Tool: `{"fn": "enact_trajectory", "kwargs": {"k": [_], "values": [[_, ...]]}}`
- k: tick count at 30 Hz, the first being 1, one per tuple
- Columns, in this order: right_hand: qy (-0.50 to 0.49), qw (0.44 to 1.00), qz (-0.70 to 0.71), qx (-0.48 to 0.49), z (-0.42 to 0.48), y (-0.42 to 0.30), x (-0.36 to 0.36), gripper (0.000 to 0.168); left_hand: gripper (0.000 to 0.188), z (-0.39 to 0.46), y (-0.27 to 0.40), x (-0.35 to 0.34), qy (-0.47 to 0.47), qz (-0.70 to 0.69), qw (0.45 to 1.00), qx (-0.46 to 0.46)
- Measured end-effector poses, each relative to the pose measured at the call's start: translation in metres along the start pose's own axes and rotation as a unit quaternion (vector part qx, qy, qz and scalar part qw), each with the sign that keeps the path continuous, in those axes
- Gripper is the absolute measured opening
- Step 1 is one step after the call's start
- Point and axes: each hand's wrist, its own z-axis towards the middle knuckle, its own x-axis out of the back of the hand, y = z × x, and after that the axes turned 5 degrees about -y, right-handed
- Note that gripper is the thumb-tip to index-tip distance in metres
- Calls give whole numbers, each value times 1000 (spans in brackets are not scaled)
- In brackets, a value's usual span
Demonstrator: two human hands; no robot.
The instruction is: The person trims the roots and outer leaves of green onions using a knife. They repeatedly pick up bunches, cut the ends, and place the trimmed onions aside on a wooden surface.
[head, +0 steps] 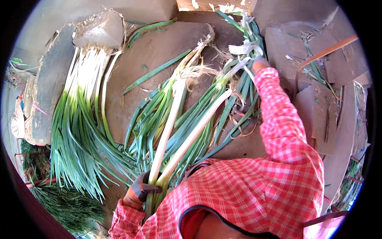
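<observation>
My left hand [145,188], in a grey and orange glove, is closed around the green lower ends of two long scallions [170,131], their white stalks and roots pointing away from me. Far ahead, my gloved right hand [260,64] is at a heap of peeled leaves and white skins [247,49]; its fingers are blurred and partly hidden, so its grip does not show. Between my hands lie more green-leaved scallions [149,116] with dirty roots. A bundle of scallions [86,98] rests on the left, white ends away from me.
A block [100,31] sits against the bundle's roots. Loose green leaves [158,71] are scattered on the brown surface [128,62]. An orange strap [328,52] and cardboard pieces [326,119] are at the right. More green bunches [65,203] lie low at the left.
</observation>
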Motion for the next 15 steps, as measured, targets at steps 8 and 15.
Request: {"fn": "enact_trajectory", "kwargs": {"k": [8, 15], "values": [[30, 918, 8, 395, -85, -53, -42, 64, 48, -21, 29, -7, 128, -73, 987, -63], [-59, 852, 5, 521, -167, -77, -117, 63, 56, -88, 76, 41, 353, -4, 919, -175]]}}
